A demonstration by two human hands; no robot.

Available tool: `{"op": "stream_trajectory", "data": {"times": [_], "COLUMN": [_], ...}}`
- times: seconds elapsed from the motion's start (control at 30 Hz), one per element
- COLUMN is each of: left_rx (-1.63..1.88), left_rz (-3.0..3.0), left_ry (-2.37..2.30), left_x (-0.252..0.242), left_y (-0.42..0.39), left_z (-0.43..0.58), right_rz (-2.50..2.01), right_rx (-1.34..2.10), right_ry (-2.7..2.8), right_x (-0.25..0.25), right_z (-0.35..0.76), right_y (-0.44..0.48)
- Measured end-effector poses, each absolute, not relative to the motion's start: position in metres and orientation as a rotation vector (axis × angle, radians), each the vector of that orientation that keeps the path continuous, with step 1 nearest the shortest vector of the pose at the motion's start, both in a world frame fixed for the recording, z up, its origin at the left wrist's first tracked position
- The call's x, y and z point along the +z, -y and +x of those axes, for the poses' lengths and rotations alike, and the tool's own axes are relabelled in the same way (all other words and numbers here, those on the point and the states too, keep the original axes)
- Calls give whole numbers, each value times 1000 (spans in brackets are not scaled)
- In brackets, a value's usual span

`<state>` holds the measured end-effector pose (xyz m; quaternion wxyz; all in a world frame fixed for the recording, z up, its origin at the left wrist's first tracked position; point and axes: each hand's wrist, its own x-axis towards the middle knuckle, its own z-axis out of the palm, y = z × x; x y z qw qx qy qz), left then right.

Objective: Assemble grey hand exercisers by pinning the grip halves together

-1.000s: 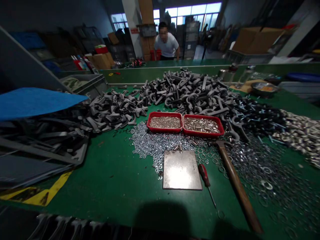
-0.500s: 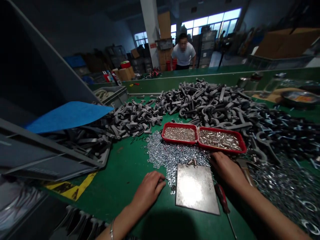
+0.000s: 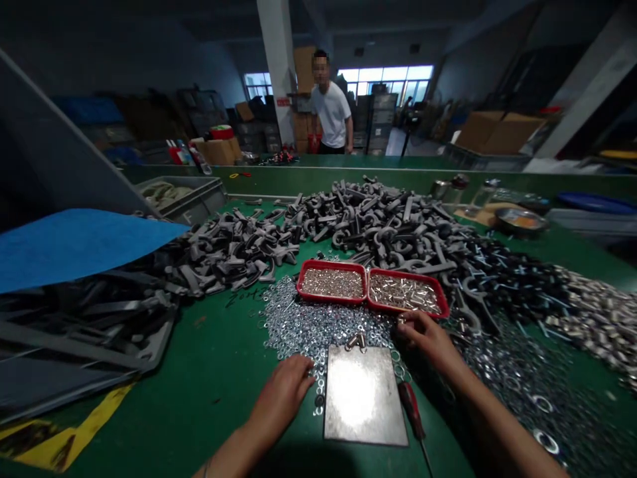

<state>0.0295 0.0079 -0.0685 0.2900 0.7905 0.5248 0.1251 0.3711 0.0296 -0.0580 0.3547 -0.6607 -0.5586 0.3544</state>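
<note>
Left hand (image 3: 281, 392) on the green counter (image 3: 149, 398) at the edge of a heap of washers (image 3: 308, 332); right hand (image 3: 428, 342) just below a red tray (image 3: 403, 271), a flat steel plate (image 3: 363, 398) between both hands.

Interior dim overall. Daylight enters through the far windows (image 3: 385, 74), which are overexposed. Bright glare patch on the steel plate (image 3: 361, 405). Deep shadow along the grey bin wall (image 3: 60, 139) at left. Wide-angle distortion bends the green workbench mat (image 3: 164, 398) toward the frame edges; the washers (image 3: 517, 378) at right appear soft.

Glossy metal washers (image 3: 318, 332) and a smooth, scuffed steel plate (image 3: 365, 395)
</note>
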Motion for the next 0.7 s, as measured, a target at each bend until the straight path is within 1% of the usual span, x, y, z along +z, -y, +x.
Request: {"op": "stream_trajectory", "data": {"times": [0.13, 0.27, 0.37, 0.43, 0.5, 0.63, 0.7], "left_rx": [611, 803, 810, 795, 788, 817, 824], "left_rz": [1813, 1630, 1504, 1369, 1195, 981, 941], "left_ry": [-1426, -1343, -1258, -1179, -1072, -910, -904], "left_x": [-76, -68, -59, -55, -52, -51, -52], "left_y": [-15, -15, -10, -6, -3, 3, 8], "left_z": [21, 30, 50, 67, 85, 113, 121], "right_rz": [-1615, -1602, -1577, -1536, -1457, -1139, -1044], "right_rx": [1140, 1130, 1089, 1151, 1291, 1660, 1725], "right_ry": [1229, 1088, 991, 937, 868, 702, 678], "right_x": [-56, -54, -50, -45, -40, -31, -30], "right_z": [370, 371, 366, 354, 335, 295, 281], "right_y": [-15, -9, -2, 6, 18, 42, 50]}}
